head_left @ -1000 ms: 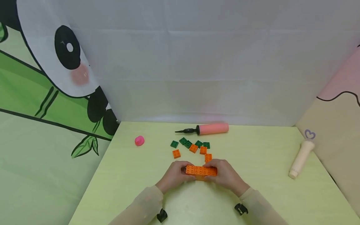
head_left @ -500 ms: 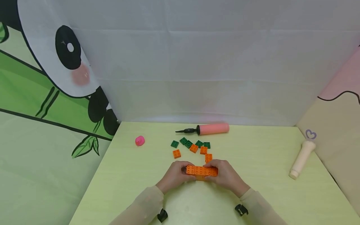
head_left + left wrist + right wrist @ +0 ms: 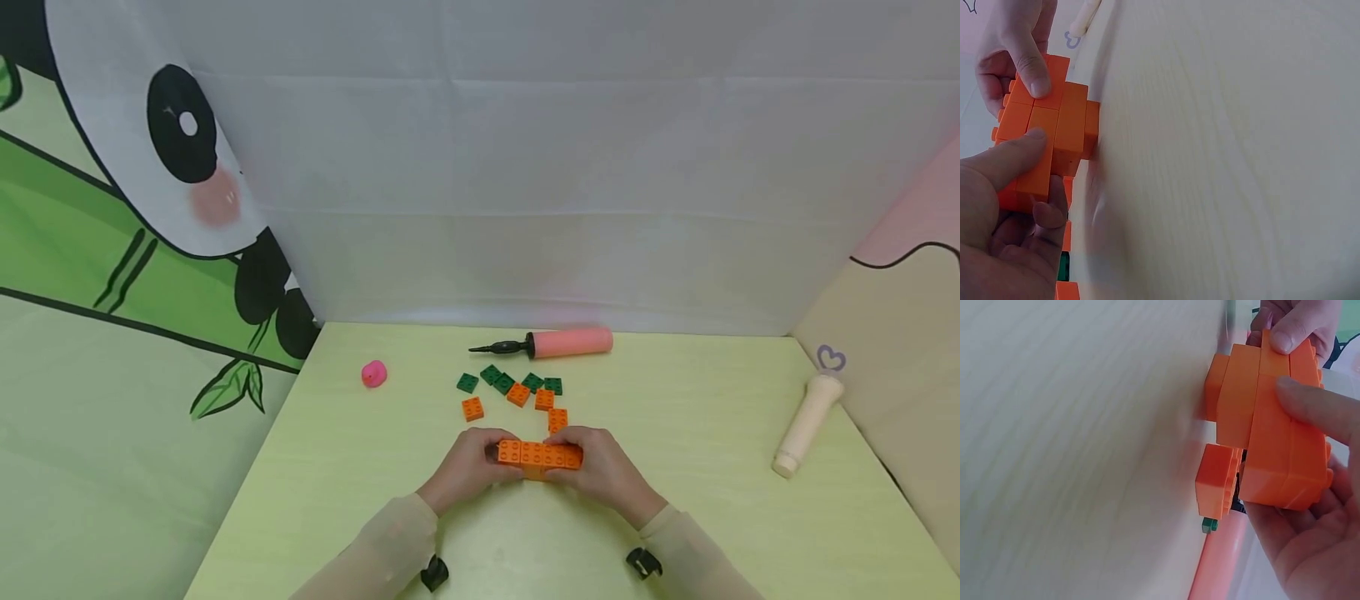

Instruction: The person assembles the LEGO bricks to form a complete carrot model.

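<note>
A stepped block of joined orange toy bricks (image 3: 531, 452) stands at the front middle of the table, studs up. Its upper rows are wide and its lower rows narrower, as the left wrist view shows. My left hand (image 3: 472, 463) grips the left end, thumb (image 3: 1019, 156) on the near face and fingers behind. At the other end my right hand (image 3: 602, 467) holds on the same way, its thumb (image 3: 1316, 409) pressed against the near side. The block's far face is mostly hidden. Just behind it lies a loose orange brick (image 3: 557, 419), partly covered by the right hand.
Several loose green bricks (image 3: 503, 383) and orange bricks (image 3: 472, 409) lie beyond the hands. Behind them is a pink hand pump (image 3: 572, 342) with a black nozzle. A pink lump (image 3: 373, 374) sits at left, a cream cylinder (image 3: 806, 427) at the right edge. A white sheet (image 3: 525, 208) hangs behind.
</note>
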`<action>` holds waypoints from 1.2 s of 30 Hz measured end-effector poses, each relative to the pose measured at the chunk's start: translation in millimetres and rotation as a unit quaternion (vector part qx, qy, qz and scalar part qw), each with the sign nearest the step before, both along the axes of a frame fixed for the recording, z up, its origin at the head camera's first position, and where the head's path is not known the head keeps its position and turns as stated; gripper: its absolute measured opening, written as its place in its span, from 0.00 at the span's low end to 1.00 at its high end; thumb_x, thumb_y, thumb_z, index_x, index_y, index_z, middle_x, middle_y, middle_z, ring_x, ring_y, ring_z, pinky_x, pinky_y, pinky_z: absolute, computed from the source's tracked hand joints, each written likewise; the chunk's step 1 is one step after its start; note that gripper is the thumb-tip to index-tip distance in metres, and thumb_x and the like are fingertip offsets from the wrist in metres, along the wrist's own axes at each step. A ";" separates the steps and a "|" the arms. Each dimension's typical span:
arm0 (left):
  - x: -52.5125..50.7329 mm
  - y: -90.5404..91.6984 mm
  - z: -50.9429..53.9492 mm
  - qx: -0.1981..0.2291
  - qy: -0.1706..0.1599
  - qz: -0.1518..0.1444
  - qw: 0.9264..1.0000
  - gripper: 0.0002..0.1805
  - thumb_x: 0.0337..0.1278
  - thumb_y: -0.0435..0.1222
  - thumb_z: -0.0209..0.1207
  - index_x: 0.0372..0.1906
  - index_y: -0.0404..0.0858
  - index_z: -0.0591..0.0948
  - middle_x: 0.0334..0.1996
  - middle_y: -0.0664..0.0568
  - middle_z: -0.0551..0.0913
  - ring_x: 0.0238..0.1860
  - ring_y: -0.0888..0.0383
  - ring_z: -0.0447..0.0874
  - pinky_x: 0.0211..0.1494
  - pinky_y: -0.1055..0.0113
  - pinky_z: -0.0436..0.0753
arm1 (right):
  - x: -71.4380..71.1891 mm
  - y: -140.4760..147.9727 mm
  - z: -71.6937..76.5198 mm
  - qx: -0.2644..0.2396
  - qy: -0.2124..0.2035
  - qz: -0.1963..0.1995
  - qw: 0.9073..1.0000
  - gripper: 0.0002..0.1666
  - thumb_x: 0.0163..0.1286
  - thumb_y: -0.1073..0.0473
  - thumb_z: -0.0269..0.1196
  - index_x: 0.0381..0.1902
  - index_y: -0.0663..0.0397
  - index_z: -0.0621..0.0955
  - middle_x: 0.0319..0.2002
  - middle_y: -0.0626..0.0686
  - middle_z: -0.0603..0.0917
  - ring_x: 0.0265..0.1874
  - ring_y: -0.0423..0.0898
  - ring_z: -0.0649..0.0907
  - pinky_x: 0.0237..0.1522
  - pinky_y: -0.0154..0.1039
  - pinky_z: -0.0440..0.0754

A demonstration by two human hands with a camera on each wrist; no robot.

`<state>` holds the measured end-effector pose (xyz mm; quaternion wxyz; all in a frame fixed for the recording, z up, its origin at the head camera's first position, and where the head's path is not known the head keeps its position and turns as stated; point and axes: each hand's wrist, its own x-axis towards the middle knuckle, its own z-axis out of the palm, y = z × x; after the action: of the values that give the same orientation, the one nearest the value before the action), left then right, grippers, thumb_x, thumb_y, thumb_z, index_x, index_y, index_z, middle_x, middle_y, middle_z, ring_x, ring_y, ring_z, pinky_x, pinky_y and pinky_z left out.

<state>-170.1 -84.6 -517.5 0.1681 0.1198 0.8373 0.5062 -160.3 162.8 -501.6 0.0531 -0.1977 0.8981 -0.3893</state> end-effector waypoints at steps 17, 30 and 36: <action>-4.6 7.6 0.1 -0.003 0.004 0.007 1.000 0.16 0.56 0.37 0.77 0.50 0.48 0.89 0.43 0.63 0.87 0.41 0.60 0.83 0.48 0.65 0.83 | -12.1 8.8 -0.8 0.040 0.000 0.029 0.999 0.22 0.61 0.51 0.80 0.49 0.52 0.87 0.45 0.45 0.87 0.38 0.40 0.80 0.47 0.44 0.82; -6.9 9.5 -0.7 0.001 -0.005 0.013 1.000 0.16 0.55 0.36 0.77 0.49 0.49 0.89 0.42 0.64 0.87 0.41 0.59 0.84 0.48 0.63 0.83 | -21.1 19.0 -0.2 0.017 -0.020 0.084 0.996 0.23 0.67 0.42 0.74 0.53 0.48 0.85 0.42 0.38 0.83 0.37 0.40 0.79 0.45 0.40 0.80; -6.3 10.0 0.5 0.002 0.001 0.009 1.000 0.15 0.55 0.37 0.78 0.48 0.50 0.89 0.42 0.64 0.87 0.42 0.59 0.84 0.50 0.64 0.83 | -26.8 27.2 0.5 -0.028 -0.030 0.088 0.995 0.26 0.75 0.37 0.64 0.56 0.49 0.86 0.49 0.40 0.86 0.48 0.43 0.83 0.52 0.45 0.82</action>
<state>-176.5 -74.5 -517.0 0.1625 0.1125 0.8377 0.5092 -187.1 190.1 -501.1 0.1089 -0.2654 0.8639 -0.4139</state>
